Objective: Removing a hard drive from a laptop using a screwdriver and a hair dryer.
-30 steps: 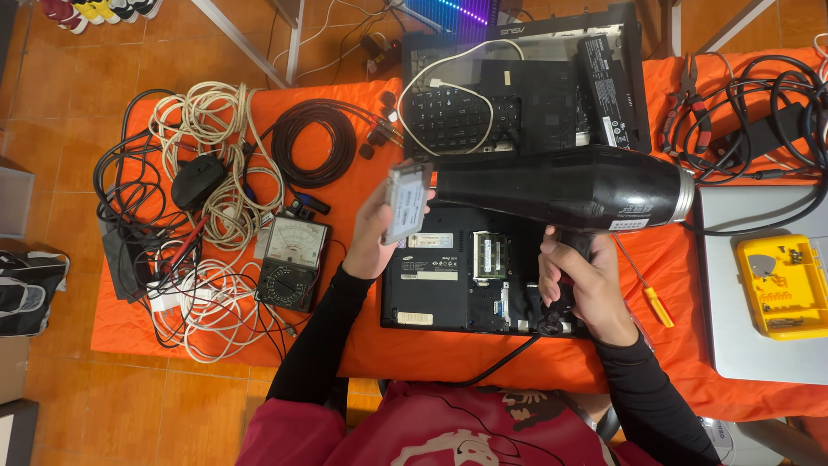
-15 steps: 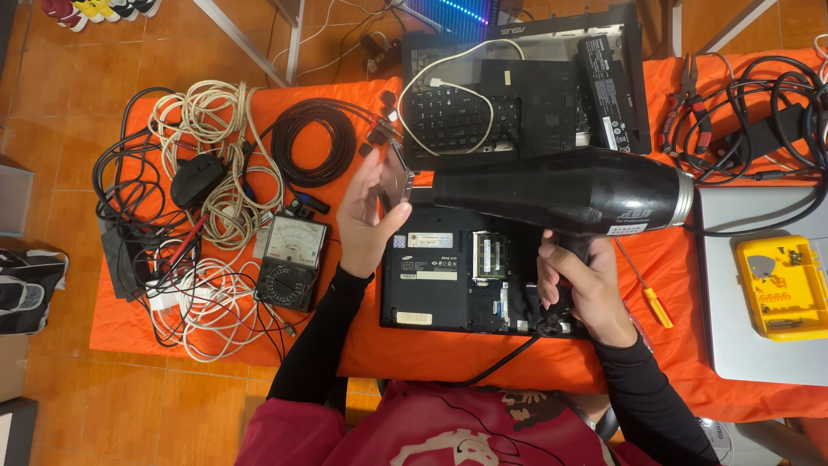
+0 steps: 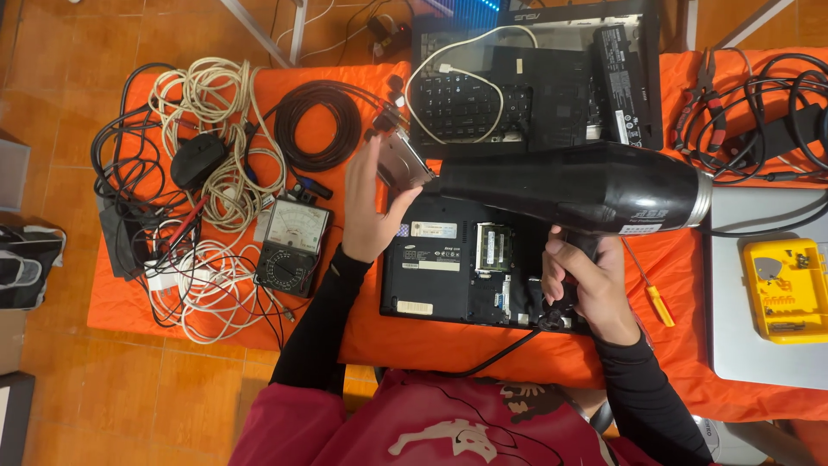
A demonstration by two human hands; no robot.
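Overhead view of a work table covered by an orange cloth (image 3: 216,341), described with respect to the opened black laptop (image 3: 470,267) lying underside-up near the table's front edge. Far to the left of the laptop lie tangled black and white cables (image 3: 185,185); just to its left rests an analogue meter (image 3: 291,246), and behind that a coil of black cable (image 3: 316,125). The left hand (image 3: 373,211), at the laptop's rear left corner, has its fingers closed around a flat silver drive (image 3: 403,161), held tilted above the cloth at the nozzle of the hair dryer (image 3: 573,187). The black hair dryer lies level above the laptop's rear edge, nozzle pointing left; the right hand (image 3: 586,280) grips its handle with fingers wrapped round it. Behind the laptop sits a second dismantled laptop (image 3: 535,82). To the right lie an orange-handled screwdriver (image 3: 655,298) and, farther off, a yellow case (image 3: 787,289).
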